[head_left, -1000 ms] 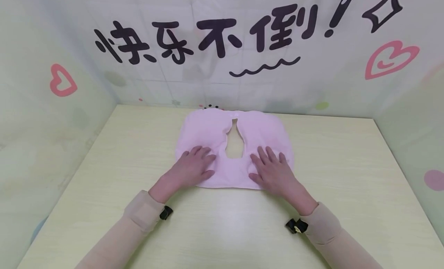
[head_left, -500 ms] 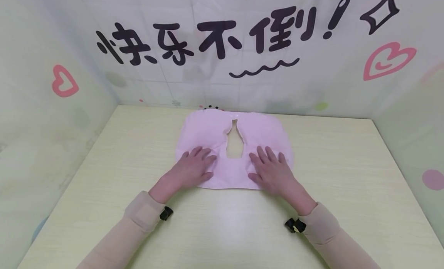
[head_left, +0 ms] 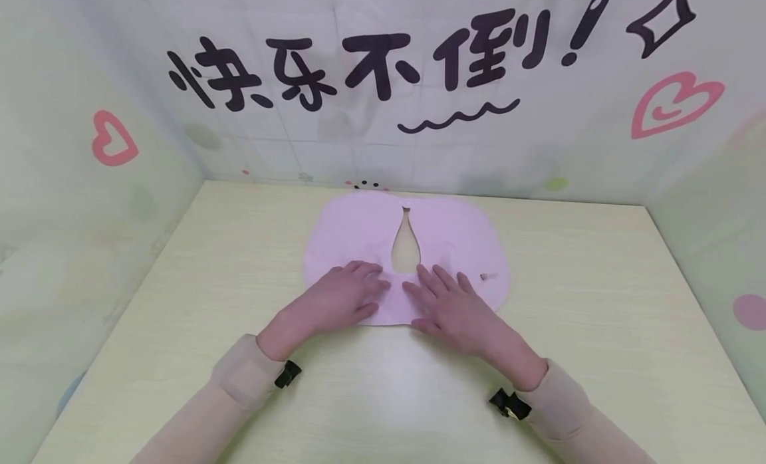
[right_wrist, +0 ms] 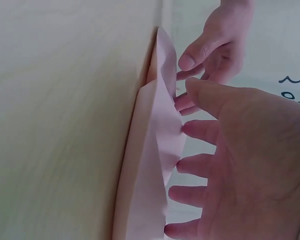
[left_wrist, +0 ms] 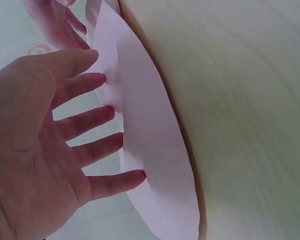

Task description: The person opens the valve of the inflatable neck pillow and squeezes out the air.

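A pink cloth bib (head_left: pixel 353 228) lies spread near the back of the table, its teardrop neck opening in the middle. The left hand (head_left: pixel 338 298) rests on its near left part and the right hand (head_left: pixel 461 311) on its near right part, both with fingers extended. In the left wrist view, the left fingertips touch the bib (left_wrist: pixel 150 130). The right fingertips touch the bib (right_wrist: pixel 150 150) in the right wrist view, where its near edge shows a fold. A small dark mark (head_left: pixel 483 276) shows on the bib's right side.
The pale wooden table (head_left: pixel 179 304) has a back wall (head_left: pixel 359 138) just behind the bib, printed with large black characters. Side panels with pink hearts (head_left: pixel 114 139) stand at left and right. A black device (head_left: pixel 510 404) sits at the right cuff, another at the left.
Both hands have slid inward over the bib, toward each other and slightly nearer the front. The bib looks smoother around its opening, and the small dark mark at right is now uncovered.
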{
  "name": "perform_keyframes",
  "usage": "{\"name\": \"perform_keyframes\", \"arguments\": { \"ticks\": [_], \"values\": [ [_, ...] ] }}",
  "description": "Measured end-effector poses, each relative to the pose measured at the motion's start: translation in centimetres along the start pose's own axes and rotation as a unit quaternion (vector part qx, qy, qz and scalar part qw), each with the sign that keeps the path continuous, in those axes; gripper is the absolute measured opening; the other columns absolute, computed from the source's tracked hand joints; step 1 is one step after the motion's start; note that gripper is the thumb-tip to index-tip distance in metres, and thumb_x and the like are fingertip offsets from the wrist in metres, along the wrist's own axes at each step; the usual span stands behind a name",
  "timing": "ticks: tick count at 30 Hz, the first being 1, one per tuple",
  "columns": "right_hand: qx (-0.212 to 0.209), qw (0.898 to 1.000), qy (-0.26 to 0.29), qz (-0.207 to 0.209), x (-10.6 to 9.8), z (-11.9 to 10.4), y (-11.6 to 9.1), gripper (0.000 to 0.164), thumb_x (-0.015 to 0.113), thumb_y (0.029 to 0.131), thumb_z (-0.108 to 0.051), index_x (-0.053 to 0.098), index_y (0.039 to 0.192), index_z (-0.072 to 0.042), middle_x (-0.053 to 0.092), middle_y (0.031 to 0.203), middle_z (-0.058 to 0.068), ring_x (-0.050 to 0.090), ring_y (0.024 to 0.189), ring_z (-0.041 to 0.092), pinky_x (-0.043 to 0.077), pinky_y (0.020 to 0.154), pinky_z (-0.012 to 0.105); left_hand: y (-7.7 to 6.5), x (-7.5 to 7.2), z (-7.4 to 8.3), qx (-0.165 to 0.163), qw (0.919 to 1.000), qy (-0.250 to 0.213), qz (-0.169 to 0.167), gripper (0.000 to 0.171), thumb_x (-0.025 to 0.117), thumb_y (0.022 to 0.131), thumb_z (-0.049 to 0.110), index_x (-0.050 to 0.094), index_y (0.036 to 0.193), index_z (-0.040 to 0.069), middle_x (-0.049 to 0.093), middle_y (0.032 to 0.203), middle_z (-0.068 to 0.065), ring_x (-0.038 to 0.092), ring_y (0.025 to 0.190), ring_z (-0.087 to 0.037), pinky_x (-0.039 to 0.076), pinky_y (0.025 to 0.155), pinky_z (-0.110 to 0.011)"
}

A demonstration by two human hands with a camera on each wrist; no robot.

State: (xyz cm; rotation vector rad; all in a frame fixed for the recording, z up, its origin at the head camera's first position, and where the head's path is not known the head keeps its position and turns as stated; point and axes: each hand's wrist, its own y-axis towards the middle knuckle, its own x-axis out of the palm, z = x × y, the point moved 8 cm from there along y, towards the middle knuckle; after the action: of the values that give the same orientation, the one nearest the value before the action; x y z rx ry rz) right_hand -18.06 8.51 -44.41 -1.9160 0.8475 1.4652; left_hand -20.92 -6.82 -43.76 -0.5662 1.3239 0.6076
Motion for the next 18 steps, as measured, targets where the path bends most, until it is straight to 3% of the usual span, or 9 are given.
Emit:
{"name": "perform_keyframes", "arguments": {
  "ticks": [7, 18],
  "values": [
    [0.018, 0.999, 0.0, -0.032, 1.2, 0.4, -0.2, 0.064, 0.057, 0.104, -0.043, 0.042, 0.157, -0.011, 0.024, 0.165, 0.021, 0.021, 0.151, 0.047, 0.018, 0.115, 0.071, -0.3, 1.1, -0.5, -0.029, 0.9984, 0.003, -0.049, 0.047, 0.066, 0.101, 0.029, 0.06, 0.145, 0.013, 0.052, 0.149, -0.013, 0.045, 0.139, -0.039, 0.042, 0.104, -0.065],
    [0.02, 0.999, -0.008, -0.033, 2.4, 1.1, -0.2, 0.063, 0.057, 0.104, -0.042, 0.04, 0.159, -0.015, 0.026, 0.165, 0.021, 0.022, 0.151, 0.045, 0.016, 0.116, 0.07, -0.1, 1.7, -0.9, -0.044, 0.9969, 0.004, -0.065, 0.046, 0.064, 0.102, 0.031, 0.06, 0.146, 0.016, 0.049, 0.153, -0.013, 0.042, 0.141, -0.038, 0.04, 0.105, -0.066]
  ]
}}
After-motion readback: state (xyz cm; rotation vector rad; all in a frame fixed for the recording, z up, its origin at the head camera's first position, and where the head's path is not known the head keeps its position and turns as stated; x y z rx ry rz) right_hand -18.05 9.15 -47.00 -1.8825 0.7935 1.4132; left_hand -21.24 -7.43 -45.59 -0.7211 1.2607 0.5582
